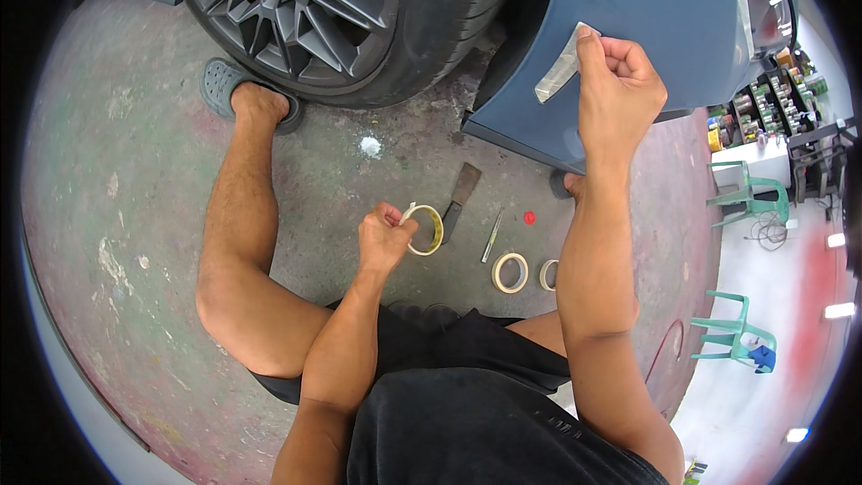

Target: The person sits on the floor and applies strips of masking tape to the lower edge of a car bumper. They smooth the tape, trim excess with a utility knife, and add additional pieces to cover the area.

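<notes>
My left hand (384,238) is closed on a roll of masking tape (424,230), held above the floor between my legs. In my right hand (620,94), thumb and fingers pinch the upper end of a torn strip of masking tape (558,74). The strip hangs down to the left in front of the blue-grey car bumper (664,0); I cannot tell whether it touches the panel. Below on the floor lie a putty knife (461,190), a slim cutter knife (492,235) and two more tape rolls, one whole (510,273) and one partly behind my right arm (549,275).
A car wheel (359,18) with dark spokes stands ahead, left of the bumper. White powder (370,147) and a red disc (529,217) are on the stained floor (117,216). Green plastic chairs (752,193) and shelves of cans (772,108) stand far right.
</notes>
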`<state>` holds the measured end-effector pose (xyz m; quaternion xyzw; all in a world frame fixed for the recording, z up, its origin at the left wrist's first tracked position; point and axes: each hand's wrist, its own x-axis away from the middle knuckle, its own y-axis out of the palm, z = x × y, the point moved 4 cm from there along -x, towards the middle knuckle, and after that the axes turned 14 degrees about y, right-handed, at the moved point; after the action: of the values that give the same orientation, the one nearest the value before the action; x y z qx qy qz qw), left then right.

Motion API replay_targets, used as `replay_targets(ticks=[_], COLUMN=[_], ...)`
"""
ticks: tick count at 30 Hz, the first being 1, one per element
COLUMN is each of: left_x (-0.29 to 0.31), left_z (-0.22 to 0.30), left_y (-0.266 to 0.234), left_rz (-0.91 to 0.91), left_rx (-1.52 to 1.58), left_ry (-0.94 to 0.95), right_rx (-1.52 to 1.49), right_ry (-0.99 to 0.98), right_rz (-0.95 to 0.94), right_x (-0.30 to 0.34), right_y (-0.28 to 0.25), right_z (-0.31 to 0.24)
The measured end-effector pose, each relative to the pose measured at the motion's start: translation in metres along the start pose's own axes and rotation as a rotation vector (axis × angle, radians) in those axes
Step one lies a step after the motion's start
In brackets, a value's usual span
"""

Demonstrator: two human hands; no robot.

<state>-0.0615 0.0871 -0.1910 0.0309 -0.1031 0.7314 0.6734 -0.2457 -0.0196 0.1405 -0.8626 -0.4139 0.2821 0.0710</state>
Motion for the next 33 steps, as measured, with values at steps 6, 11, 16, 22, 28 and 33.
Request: replay_targets(ticks=[6, 11, 16, 22, 28, 33], left_x=[0.001, 0.0, 0.0, 0.001, 0.001, 0.003], left_z=[0.001, -0.003, -0.004, -0.002, 0.002, 0.01], left_y=[0.004, 0.003, 0.002, 0.0, -0.006, -0.009], left_rz=[-0.008, -0.003, -0.004, 0.015, 0.024, 0.023], left_rx=[0.004, 0.002, 0.019, 0.021, 0.024, 0.202], left_ry=[-0.01, 0.009, 0.006, -0.004, 0.048, -0.053], right_rx=[-0.216, -0.349, -0.463, -0.529, -0.56, -0.391], right_ry=[0.27, 0.326, 0.386, 0.36, 0.366, 0.338], right_rz=[-0.1, -0.13, -0.119, -0.056, 0.01, -0.125], right_x=[-0.001, 0.003, 0.008, 0.006, 0.021, 0.059], right_y=[0.006, 0.014, 0.019, 0.028, 0.017, -0.024], right_z=[0.011, 0.011, 0.011, 0.01, 0.016, 0.059])
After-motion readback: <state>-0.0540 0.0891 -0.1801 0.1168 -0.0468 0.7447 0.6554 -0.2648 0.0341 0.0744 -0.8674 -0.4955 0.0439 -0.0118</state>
